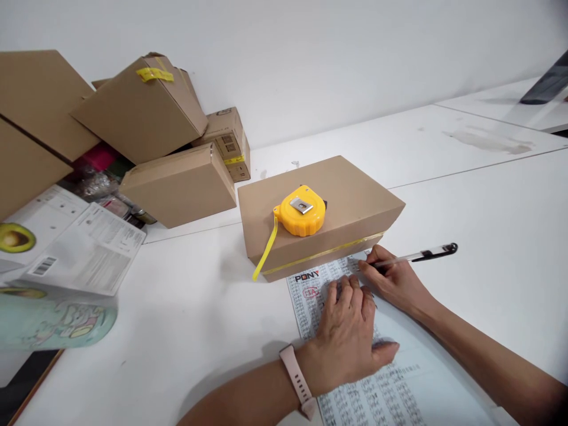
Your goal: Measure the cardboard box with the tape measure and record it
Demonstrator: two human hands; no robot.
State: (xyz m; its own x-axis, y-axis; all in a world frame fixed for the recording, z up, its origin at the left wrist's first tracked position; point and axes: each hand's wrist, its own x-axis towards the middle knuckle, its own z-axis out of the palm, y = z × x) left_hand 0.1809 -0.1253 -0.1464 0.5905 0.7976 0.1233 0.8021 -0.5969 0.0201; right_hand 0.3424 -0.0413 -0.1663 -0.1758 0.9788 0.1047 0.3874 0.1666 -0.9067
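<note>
My right hand [397, 281] grips a pen [417, 255] with a clear barrel and black end, its tip down by the top of a printed sheet [306, 313]. The sheet bears a "PONY" heading, a red stamp and dense rows of small writing. Flat on the paper lies my left hand [348, 331], fingers stretched out and thumb apart, with a pink watch strap on the wrist. Just beyond the sheet sits a closed cardboard box [355, 183] with yellow tape along its side. On top of it rests a yellow tape measure [304, 211] with a metal clip and a yellow strap.
Several brown cardboard boxes [142, 112] are piled at the back left against the wall. A white carton with avocado pictures [89, 248] and a pale green patterned item [66, 322] stand at the left. A dark object [545, 83] is at the far right.
</note>
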